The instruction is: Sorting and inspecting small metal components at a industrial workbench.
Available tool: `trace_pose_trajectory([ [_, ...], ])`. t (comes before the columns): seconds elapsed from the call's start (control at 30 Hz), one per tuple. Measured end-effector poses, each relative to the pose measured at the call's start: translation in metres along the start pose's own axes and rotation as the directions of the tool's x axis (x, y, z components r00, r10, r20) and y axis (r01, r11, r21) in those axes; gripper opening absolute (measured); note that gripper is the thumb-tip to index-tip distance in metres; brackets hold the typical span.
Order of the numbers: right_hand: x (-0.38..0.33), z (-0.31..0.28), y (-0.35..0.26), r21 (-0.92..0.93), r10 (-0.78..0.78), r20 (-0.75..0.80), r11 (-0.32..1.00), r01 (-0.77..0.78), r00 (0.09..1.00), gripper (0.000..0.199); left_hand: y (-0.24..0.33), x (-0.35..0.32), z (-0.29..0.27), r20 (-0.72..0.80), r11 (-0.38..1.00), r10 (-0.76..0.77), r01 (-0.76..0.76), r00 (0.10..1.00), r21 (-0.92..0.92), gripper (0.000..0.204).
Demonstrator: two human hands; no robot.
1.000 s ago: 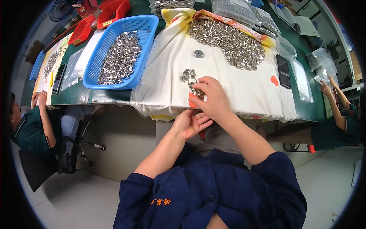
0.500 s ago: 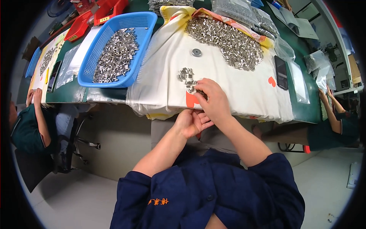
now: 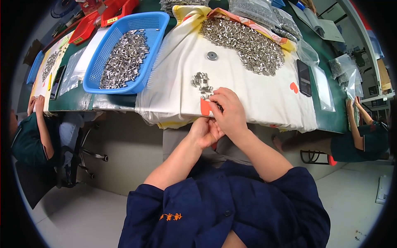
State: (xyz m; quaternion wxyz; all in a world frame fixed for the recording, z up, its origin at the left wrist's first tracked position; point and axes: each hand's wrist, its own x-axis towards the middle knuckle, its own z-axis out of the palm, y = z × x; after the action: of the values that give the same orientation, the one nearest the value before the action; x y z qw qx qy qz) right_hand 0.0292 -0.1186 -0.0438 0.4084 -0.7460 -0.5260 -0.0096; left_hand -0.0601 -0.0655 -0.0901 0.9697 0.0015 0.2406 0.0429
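My right hand [image 3: 229, 112] bends over the near edge of the white cloth [image 3: 173, 89], thumb and fingers drawn together. Some small dark metal pieces show under its fingers; what the fingertips grip is hidden. Below it, at the table edge, my left hand [image 3: 205, 133] lies palm up with fingers extended, partly covered by the right hand. A few short silvery metal cylinders [image 3: 201, 79] form a loose cluster just beyond my right fingertips. Farther back, a large heap of the same cylinders [image 3: 248, 45] spreads over the cloth. Between them rests a round grey metal disc [image 3: 212, 56].
A blue plastic basket [image 3: 89, 74] of cylinders stands to the left, with red bins [image 3: 85, 28] behind it. To the right lie a black phone [image 3: 304, 77] and clear plastic bags [image 3: 324, 89]. Filled bags [image 3: 252, 14] sit at the back. People work at both sides.
My right hand has shifted slightly down and its fingers have drawn in toward the left hand. The left hand's fingers are now more covered. The cylinders on the cloth look much the same.
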Motion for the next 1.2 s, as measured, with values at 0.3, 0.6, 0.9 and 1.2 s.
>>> trace_pose_trajectory([
  [0.3, -0.003, -0.001, 0.006, -0.005, -0.024, -0.001, 1.000, 0.024, 1.000, 0.009, 0.000, -0.001, 0.004, -0.012, 1.000, -0.018, 0.018, 1.000, -0.001, 0.032],
  [0.6, -0.037, -0.005, -0.012, 0.059, -0.097, 0.044, 0.994, 0.094, 0.994, 0.013, 0.002, 0.008, -0.027, 0.259, 0.974, -0.083, 0.133, 0.962, -0.181, 0.031],
  [0.9, -0.040, -0.021, -0.017, 0.204, -0.236, 0.161, 0.958, 0.202, 0.958, 0.018, 0.007, 0.015, -0.040, 0.191, 0.990, -0.137, 0.140, 0.972, -0.005, 0.037],
  [1.2, 0.054, -0.001, 0.019, 0.185, -0.026, 0.055, 0.983, 0.015, 0.998, 0.015, 0.009, -0.002, -0.034, -0.113, 1.000, -0.027, 0.027, 0.993, -0.004, 0.028],
])
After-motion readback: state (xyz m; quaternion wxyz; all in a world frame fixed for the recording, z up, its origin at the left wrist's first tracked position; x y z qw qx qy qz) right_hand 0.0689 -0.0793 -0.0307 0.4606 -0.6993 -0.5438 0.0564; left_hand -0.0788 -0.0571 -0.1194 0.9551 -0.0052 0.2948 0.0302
